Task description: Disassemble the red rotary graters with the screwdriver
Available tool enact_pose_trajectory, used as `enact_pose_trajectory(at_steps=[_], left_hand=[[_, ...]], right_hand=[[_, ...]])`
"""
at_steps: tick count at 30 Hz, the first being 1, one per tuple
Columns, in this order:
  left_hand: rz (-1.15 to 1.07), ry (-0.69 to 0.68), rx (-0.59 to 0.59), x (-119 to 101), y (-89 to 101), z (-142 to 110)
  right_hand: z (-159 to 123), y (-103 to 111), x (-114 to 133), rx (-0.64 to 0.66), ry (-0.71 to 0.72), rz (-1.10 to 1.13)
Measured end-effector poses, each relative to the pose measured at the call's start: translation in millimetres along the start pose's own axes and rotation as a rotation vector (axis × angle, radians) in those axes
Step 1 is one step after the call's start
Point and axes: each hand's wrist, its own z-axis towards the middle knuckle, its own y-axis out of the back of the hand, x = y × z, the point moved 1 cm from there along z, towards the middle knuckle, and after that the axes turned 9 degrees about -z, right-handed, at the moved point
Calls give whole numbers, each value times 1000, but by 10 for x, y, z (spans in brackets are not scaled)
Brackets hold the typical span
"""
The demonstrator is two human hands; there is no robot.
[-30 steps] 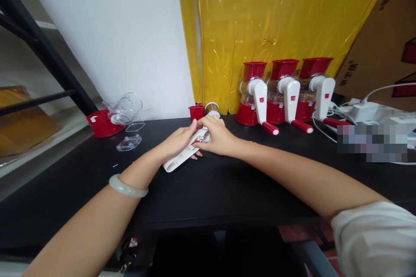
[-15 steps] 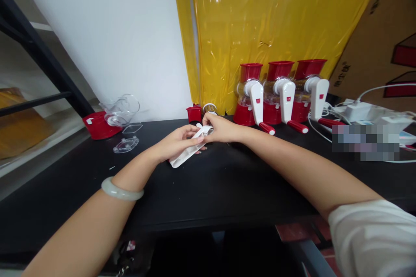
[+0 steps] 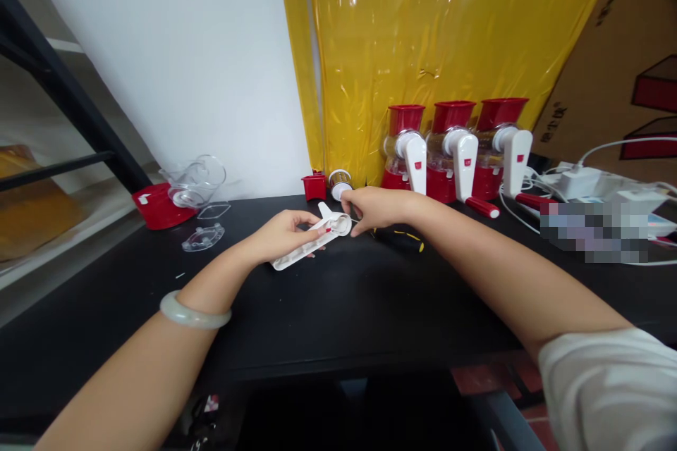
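Observation:
A white crank handle [image 3: 307, 248] lies tilted in my left hand [image 3: 280, 236], its hollow inner side facing up and its round end pointing right. The thumb presses on it near that end. Just right of the round end is my right hand [image 3: 370, 210], its thumb and fingers apart with nothing seen between them. Behind its fingertips stands a metal grater drum [image 3: 339, 182] with a white end. Next to the drum is a small red plastic part [image 3: 314, 187].
Several drum graters stand at the back right, one a red-topped grater [image 3: 455, 148]. At left are a red base [image 3: 159, 208] with a clear body [image 3: 198, 180] and a clear flat part [image 3: 204, 238]. White chargers and cables [image 3: 582, 180] lie at far right on the black table [image 3: 370, 317].
My right hand has come off the crank handle's round end and moved slightly right, its fingers now apart. The left hand keeps hold of the handle, and its round end is now uncovered.

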Motion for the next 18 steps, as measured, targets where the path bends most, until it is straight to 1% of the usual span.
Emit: enact_pose_trajectory(at_steps=[3,5,10,14,18], left_hand=[[12,2,-34,25,13,22],[29,6,-45,38,21,31],[47,6,-50,42,23,22],[53,-1,-27,22,1,2],[67,12,-54,-19,-21,-11]], right_hand=[[-70,80,9,162,-58,-185],[-100,102,47,236,-93,-270],[-92,60,127,242,-160,-385],[-46,-42,118,275,-128,-394],[0,-145,80,263,-130,-388]])
